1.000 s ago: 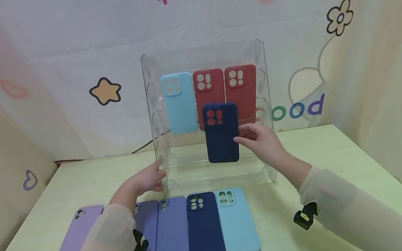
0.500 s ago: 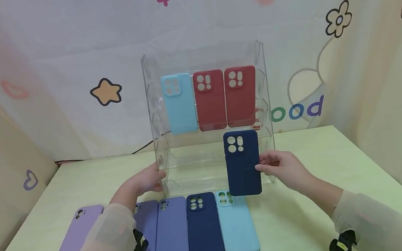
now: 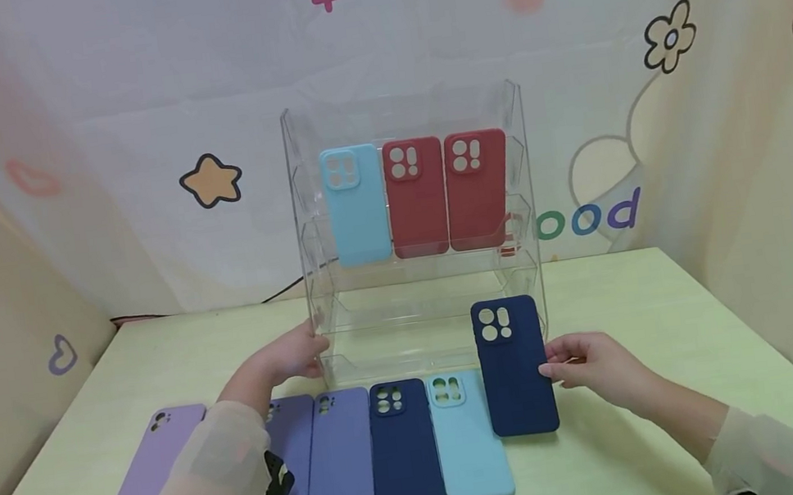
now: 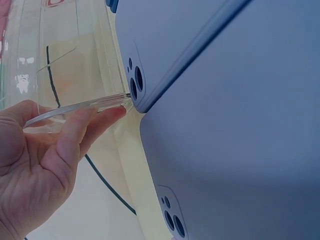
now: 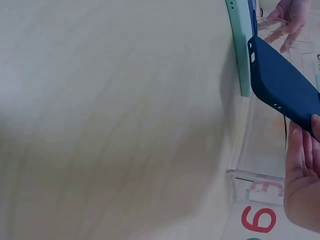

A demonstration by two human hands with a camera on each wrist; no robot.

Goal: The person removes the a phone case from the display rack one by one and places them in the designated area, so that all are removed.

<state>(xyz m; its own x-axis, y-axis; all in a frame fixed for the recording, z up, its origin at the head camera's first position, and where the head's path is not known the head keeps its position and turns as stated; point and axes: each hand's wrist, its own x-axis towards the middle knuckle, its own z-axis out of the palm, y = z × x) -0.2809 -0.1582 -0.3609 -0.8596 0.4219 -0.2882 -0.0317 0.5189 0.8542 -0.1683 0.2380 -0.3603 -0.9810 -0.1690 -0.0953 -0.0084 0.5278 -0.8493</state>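
My right hand (image 3: 589, 364) pinches a dark blue phone case (image 3: 514, 369) by its right edge, tilted above the table beside the light blue phone case (image 3: 473, 444). In the right wrist view its thumb and fingers sit at the edge of the dark blue case (image 5: 282, 85). My left hand (image 3: 289, 353) grips the lower left side panel of the clear acrylic display stand (image 3: 418, 360); the left wrist view shows the thumb and fingers on either side of that panel (image 4: 75, 106). On an upper tier stand a light blue case (image 3: 357, 219) and two red cases (image 3: 417, 208).
In front of the stand lie another dark blue phone case (image 3: 404, 453), two blue-purple cases (image 3: 340, 452) and a lilac case (image 3: 152, 467); my left sleeve (image 3: 203, 486) partly covers this row. A patterned cloth (image 3: 399, 24) hangs behind the pale table (image 3: 618, 294).
My right hand has brought the dark blue case down and to the right, away from the front of the red cases to the right end of the row. The left hand has stayed on the stand.
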